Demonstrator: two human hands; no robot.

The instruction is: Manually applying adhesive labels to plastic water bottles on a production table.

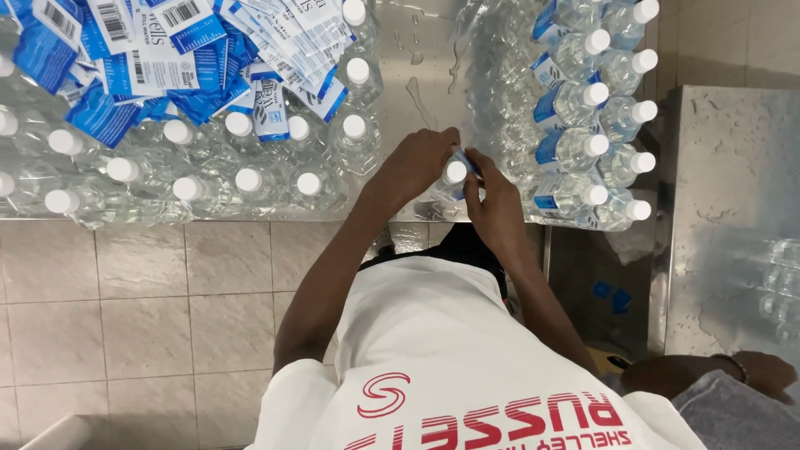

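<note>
The bottle (455, 173) stands upright on the table (417, 67) edge between my hands, cap towards me; left hand (421, 158) fingers close around its left side, right hand (496, 204) fingers pinch the blue label (468, 158) against its right.

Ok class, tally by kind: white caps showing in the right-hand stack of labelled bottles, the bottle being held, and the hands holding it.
white caps, right stack: 9
held bottle: 1
hands on it, left hand and right hand: 2
Total: 12
</note>
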